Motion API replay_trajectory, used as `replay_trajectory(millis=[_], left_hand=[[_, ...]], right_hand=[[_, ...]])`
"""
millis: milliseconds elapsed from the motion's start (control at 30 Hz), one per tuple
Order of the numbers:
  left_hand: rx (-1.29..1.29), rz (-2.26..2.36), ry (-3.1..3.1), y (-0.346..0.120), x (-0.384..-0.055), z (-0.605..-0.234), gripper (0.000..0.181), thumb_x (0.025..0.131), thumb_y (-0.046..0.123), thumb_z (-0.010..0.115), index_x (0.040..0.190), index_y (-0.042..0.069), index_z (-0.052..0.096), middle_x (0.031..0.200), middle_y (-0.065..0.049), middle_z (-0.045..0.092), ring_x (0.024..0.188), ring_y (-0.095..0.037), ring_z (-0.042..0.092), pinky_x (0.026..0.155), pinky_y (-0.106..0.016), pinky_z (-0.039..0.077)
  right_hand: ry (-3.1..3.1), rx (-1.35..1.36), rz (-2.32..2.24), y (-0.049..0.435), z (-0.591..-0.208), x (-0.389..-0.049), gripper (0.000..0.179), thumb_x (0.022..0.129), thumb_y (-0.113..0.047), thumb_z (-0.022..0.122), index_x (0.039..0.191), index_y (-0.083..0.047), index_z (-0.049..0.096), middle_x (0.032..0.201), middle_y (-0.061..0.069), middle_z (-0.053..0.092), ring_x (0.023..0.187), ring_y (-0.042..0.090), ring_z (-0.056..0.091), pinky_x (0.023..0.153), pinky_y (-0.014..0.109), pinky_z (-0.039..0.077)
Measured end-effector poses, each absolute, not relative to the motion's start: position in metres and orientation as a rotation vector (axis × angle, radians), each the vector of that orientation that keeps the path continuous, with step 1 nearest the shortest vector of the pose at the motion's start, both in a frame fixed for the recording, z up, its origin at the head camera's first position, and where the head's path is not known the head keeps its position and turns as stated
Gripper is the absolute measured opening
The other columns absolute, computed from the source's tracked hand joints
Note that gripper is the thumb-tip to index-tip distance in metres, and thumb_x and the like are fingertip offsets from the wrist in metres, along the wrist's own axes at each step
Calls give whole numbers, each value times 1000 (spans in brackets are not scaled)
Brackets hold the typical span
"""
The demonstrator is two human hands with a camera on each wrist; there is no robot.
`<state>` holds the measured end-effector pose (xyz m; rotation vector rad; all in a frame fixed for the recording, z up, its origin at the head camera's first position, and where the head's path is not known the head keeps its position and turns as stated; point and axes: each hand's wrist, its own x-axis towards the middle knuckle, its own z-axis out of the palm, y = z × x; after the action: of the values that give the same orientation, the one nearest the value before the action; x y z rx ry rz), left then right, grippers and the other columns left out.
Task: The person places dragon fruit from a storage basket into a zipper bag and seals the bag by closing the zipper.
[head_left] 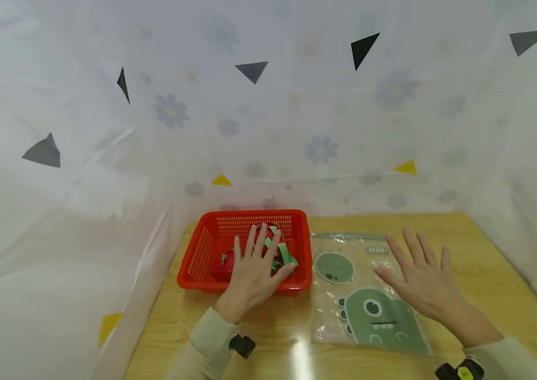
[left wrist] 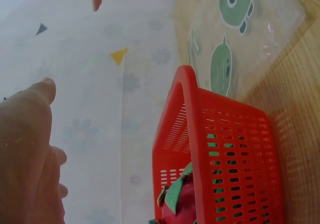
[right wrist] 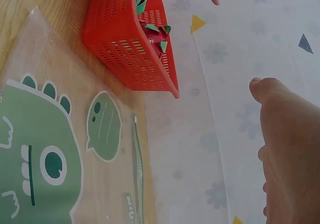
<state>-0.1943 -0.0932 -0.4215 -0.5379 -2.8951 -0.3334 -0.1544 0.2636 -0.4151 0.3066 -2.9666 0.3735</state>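
My left hand (head_left: 254, 274) hovers over the front of a red plastic basket (head_left: 202, 258), fingers straight and spread, with nothing in its grasp. Inside the basket lie red dragon fruits (head_left: 222, 266) with green leafy tips, partly hidden behind that hand. My right hand (head_left: 422, 285) is held above the right side of a clear zip bag (head_left: 327, 322), its fingers also spread and holding nothing. Flat on the table, the bag shows a green cartoon dinosaur (right wrist: 45, 149) and has a green slider strip (right wrist: 138, 159) along its far edge. In the left wrist view, one dragon fruit (left wrist: 182, 204) shows past the basket rim.
The basket stands at the back left of a wooden table (head_left: 477, 253), right beside the bag. White sheeting (head_left: 273, 137) with pale flowers and stuck-on triangles encloses the table at the back and sides.
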Motion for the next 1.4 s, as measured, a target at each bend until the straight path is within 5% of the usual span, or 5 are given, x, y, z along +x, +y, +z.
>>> replay_trajectory(millis=[500, 867, 1400], left_hand=[[-628, -426, -2896, -83, -185, -425, 81, 95, 72, 32, 160, 28, 11, 168, -2, -6, 156, -30, -7, 121, -63, -3], [-802, -441, -2851, -60, -182, -430, 76, 99, 62, 39, 160, 24, 16, 168, -9, 8, 155, -33, 1, 122, -61, 8], [-1079, -361, -2898, -20, -166, -450, 73, 102, 60, 29, 161, 21, 8, 168, -7, 0, 156, -29, 0, 125, -52, 11]], right_hand=[[-3016, 252, 466, 271, -425, -145, 82, 100, -60, 40, 161, -23, 0, 166, 21, -6, 149, 52, -3, 101, 84, -5], [-3043, 222, 502, 279, -461, -153, 79, 101, -57, 41, 156, -4, 22, 156, 36, 18, 134, 62, 23, 95, 81, 18], [-3027, 87, 905, 281, -520, -141, 66, 99, -32, 56, 138, 18, 37, 130, 52, 36, 115, 72, 38, 90, 77, 37]])
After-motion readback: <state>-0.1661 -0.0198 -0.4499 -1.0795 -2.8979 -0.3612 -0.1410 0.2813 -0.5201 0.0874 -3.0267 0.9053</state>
